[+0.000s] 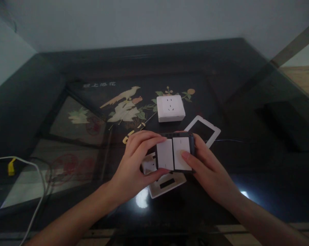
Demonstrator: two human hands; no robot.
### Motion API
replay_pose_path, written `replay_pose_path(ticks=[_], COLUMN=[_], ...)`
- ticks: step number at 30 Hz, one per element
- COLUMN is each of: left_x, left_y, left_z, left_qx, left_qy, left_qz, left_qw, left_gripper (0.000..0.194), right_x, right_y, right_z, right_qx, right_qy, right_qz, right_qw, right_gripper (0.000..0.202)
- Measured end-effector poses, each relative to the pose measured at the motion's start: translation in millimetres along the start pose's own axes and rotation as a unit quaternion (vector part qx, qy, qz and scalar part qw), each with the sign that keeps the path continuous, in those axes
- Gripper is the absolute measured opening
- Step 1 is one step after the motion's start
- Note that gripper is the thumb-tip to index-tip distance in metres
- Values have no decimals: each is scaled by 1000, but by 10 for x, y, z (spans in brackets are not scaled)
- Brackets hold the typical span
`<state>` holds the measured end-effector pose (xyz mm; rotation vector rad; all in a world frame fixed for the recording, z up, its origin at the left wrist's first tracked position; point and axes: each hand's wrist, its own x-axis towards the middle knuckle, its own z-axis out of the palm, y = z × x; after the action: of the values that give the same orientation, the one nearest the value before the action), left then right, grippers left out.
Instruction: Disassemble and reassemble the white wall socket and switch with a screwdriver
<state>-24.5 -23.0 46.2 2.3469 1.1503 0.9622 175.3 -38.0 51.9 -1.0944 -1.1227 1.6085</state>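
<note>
Between both hands is a wall switch (165, 153) with two white rockers in a dark frame. My left hand (137, 160) grips its left side, fingers along the top edge and thumb at the lower edge. My right hand (205, 164) holds the right side, its thumb lying on the right rocker. Below the switch, partly hidden by it and my left hand, a white open back box (167, 184) lies on the dark table. A white rectangular cover frame (213, 131) rests to the right, beyond my right hand. Behind my left hand is a screwdriver (135, 132) with a yellow and black handle.
A white socket in its box (171, 108) stands just beyond the hands. The glossy dark table (133, 65) carries a bird and flower picture. At the left runs a white cable (40, 174) with a yellow tag (11, 166). A dark flat object (290, 119) lies at the right.
</note>
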Motion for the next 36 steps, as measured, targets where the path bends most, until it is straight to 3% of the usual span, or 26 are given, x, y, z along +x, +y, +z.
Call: replay_pose_path(ticks=[5, 9, 12, 19, 30, 33, 36], left_x=[-47, -62, -55, -83, -119, -112, -95], left_y=[5, 15, 38, 60, 128, 145, 184], left_z=[51, 88, 91, 110, 101, 87, 52], left_qx=[-107, -265, -324, -304, -320, -311, -303], left_qy=[-6, -18, -9, 59, 124, 127, 121], left_qz=[-79, -143, -155, -121, -32, -34, -86], left_qw=[991, 953, 933, 943, 939, 941, 941], left_gripper=[57, 53, 45, 37, 25, 25, 42], right_x=[-10, -21, -36, -95, -191, -190, -190], right_y=[-16, -25, -32, -47, 15, 6, -7], right_z=[17, 28, 42, 65, 42, 29, 15], right_qx=[-32, -39, -41, -6, -95, -113, -128], right_qy=[6, -1, 2, -18, -67, -75, -78], right_qz=[-11, -24, -30, -51, -148, -162, -176], right_qw=[999, 999, 999, 999, 982, 978, 973], right_gripper=[26, 26, 26, 26, 48, 51, 53])
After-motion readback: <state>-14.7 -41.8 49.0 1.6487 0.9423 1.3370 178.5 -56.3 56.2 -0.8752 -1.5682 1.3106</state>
